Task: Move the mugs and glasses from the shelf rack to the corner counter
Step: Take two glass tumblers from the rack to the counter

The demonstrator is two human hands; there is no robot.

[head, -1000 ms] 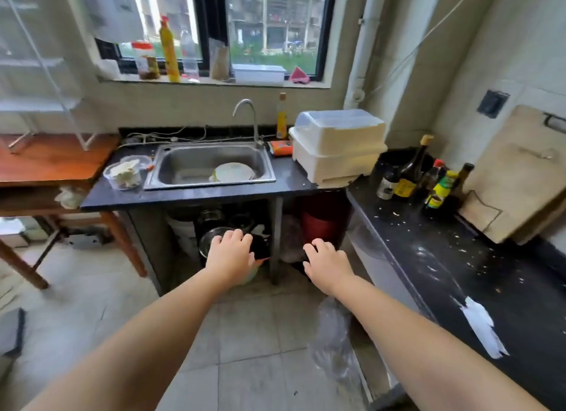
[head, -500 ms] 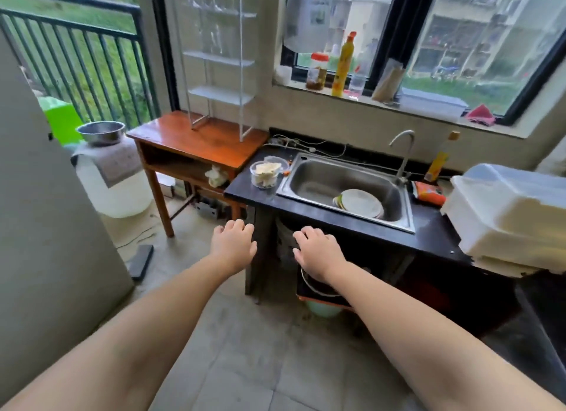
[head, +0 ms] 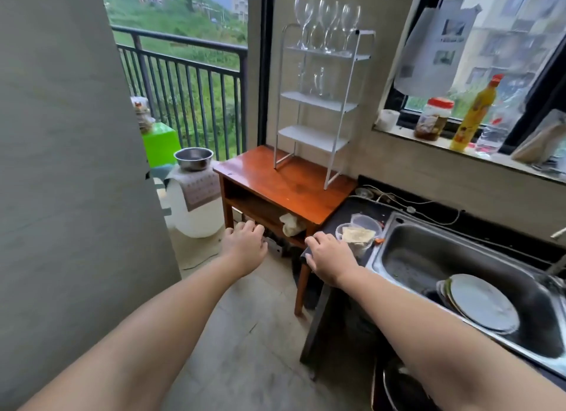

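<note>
Two bare hands reach forward with nothing in them, both well short of and below the shelf rack (head: 321, 104), which stands on the wooden table (head: 284, 184) against the wall. The left hand (head: 246, 247) hangs loose and palm down, fingers lightly curled, low and to the left of the rack. The right hand (head: 330, 259) is likewise released and grasps nothing, lower right of the rack near the plastic tubs (head: 358, 231).

On the rack's top tier stand the wine glasses (head: 326, 21), upright and close together; on the tier beneath, clear glasses (head: 312, 80) are faint against the wall and hard to count. No mugs are visible, and the two lowest tiers look bare.

The step in hand is the approach, so it seems wise to step closer before lifting either arm. Stemmed glasses packed that tightly probably tip easily: taking an outer one by the stem, one per hand, and lifting straight up should avoid knocking its neighbours. The rack looks light, so pushing sideways against it risks rocking everything.
</note>
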